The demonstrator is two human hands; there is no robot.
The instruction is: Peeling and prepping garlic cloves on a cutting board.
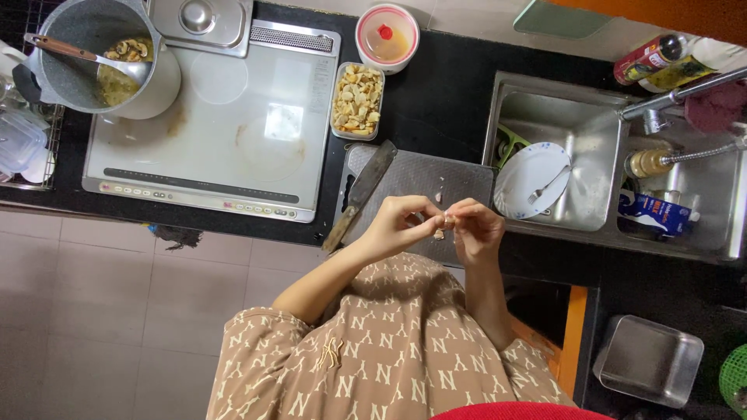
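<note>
My left hand (401, 222) and my right hand (475, 227) meet over the near edge of a grey cutting board (459, 175). Between their fingertips they pinch a small pale piece, perhaps a garlic clove (441, 231); its exact kind is too small to tell. Another small pale bit (440, 197) lies on the board just beyond the hands. A large knife (362, 193) with a wooden handle rests slanted across the board's left side, left of my left hand.
A white cooktop (210, 117) holds a grey pot (97, 54) with food and a ladle. A tray of chopped pale pieces (357, 99) and a lidded round container (387, 35) sit behind the board. The sink (591, 124) at right holds a plate (531, 180). A metal bin (647, 359) stands on the floor.
</note>
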